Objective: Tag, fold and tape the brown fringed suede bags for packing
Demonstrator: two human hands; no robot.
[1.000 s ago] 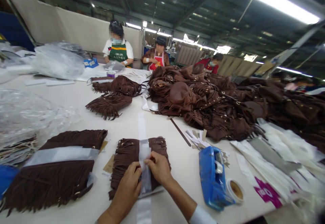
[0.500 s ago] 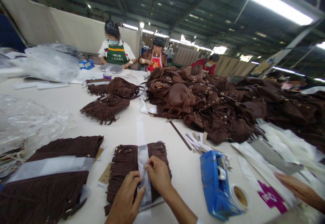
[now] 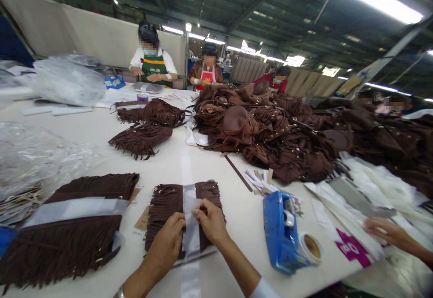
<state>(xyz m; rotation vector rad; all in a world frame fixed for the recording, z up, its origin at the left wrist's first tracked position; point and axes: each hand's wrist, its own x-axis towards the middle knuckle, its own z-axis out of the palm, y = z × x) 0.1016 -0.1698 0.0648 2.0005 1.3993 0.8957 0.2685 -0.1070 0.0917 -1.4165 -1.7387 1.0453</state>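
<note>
Head view: step in hand, as I read it, was setting a translucent strip [image 3: 191,239] across the middle of a brown fringed bag [image 3: 161,214], which lay flat on the counter [image 3: 86,133]. Right hand [image 3: 212,226] had thumb and forefinger together, looked clamped on the strip. Left hand [image 3: 166,237] lay over the bag's left half, bent fingers touching the strip's left edge; couldn't tell if it gripped anything or only pressed. Next move, my call: strip kept flat and square, even pressure from both sides, no fringe caught under it. Bag sat directly under both hands, sticking out beyond them at the far side. A white band showed on the counter in line with the strip, above and below the bag; couldn't tell if it was the same piece. Blue tape dispenser [image 3: 278,235] stood apart from the right hand, further right, with a tape roll [image 3: 310,248] just beside it. Banded fringed bag [image 3: 72,244] lay off to the left, apart from the left hand.
</note>
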